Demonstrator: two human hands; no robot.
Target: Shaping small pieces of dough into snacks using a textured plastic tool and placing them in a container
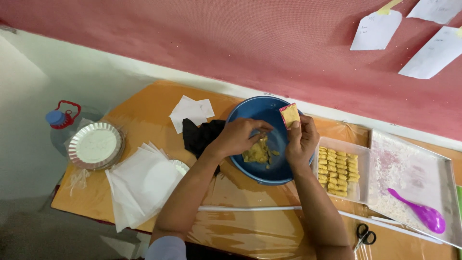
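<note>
Red wall [250, 43] rises behind an orange tabletop [144, 120] covered in clear plastic film, and both hands work over a blue bowl [250, 113] near its middle.

Right hand [301, 139] is pinched shut on a small square yellow piece with a pink edge [290, 115], held upright above the bowl's far right rim, its flat face toward the camera. Left hand [238, 137] hovers just left of it, fingers curled together over a lump of yellow dough [257, 154] lying in the bowl bottom; whether the fingers actually grip any dough I cannot tell. The dough lies below and between the two hands, nearer the left one.

Just right of the bowl stands a clear rectangular container [339, 144] filled with rows of small ridged yellow pieces [337, 171], its long side running away from the person. Beyond that lies a metal tray [447, 168] dusted with white crumbs, a purple spoon [418, 212] resting in it, handle pointing up-left. Black scissors [365, 236] lie at the near edge.

Left of the bowl: a black cloth [199, 137], white paper squares [190, 110], a stack of white sheets [139, 185], round foil dishes [95, 144], and a blue-capped bottle with a red handle [60, 117]. White paper slips [375, 30] are taped to the wall, upper right.
</note>
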